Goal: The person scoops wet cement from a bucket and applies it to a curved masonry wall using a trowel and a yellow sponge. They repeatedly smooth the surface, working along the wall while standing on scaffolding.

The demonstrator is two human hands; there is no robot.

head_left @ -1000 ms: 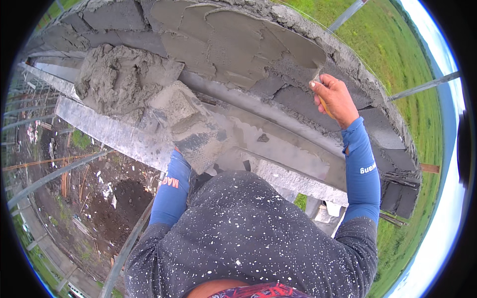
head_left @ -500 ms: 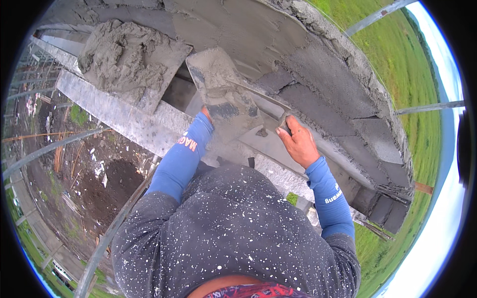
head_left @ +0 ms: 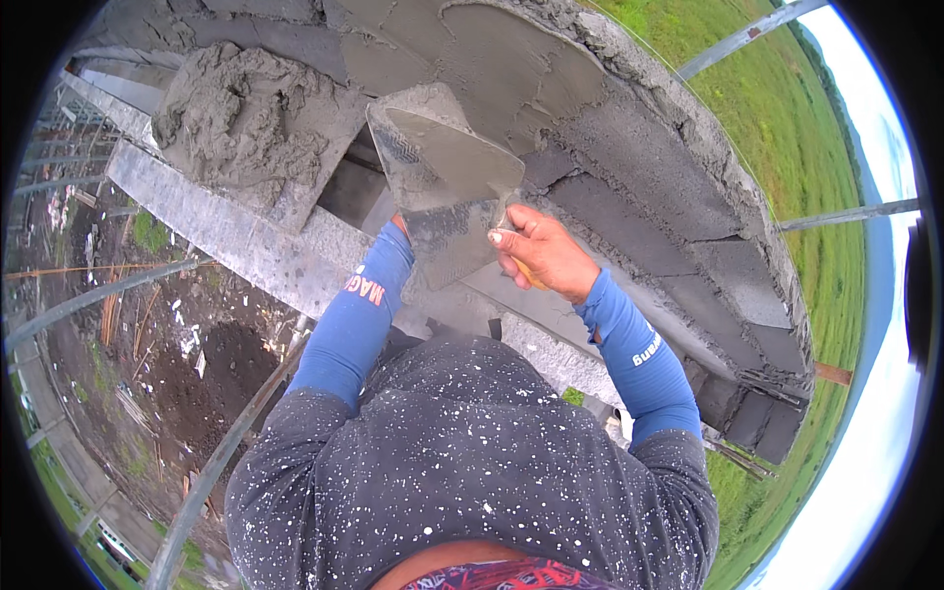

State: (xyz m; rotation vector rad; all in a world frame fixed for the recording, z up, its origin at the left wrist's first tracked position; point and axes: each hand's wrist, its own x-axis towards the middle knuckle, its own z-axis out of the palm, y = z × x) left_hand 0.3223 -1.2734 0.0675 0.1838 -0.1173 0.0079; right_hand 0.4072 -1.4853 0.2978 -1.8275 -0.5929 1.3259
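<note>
My right hand (head_left: 546, 251) is closed round the handle of a pointed trowel (head_left: 452, 162), its yellowish end showing below the palm. The broad, mortar-smeared blade lies over a flat hawk (head_left: 447, 236), covering much of it. From beneath, my left hand (head_left: 399, 224) bears the hawk; only a sliver by the wrist shows and its fingers are hidden. Wet grey mortar coats the hawk's far edge. In front of both hands curves a block wall (head_left: 639, 216), partly coated with smooth wet mortar (head_left: 492, 69).
A heap of wet mortar (head_left: 241, 123) rests on a board (head_left: 339, 133) at the left. Under it runs a pale plank (head_left: 226, 231). Metal scaffold poles (head_left: 231, 442) cross at the left and right. Debris-strewn ground (head_left: 226, 374) lies far below; grass (head_left: 777, 128) stretches beyond the wall.
My right hand has moved left and turned the trowel from nearly edge-on to broad face showing over the hawk. The hawk stays in about the same place.
</note>
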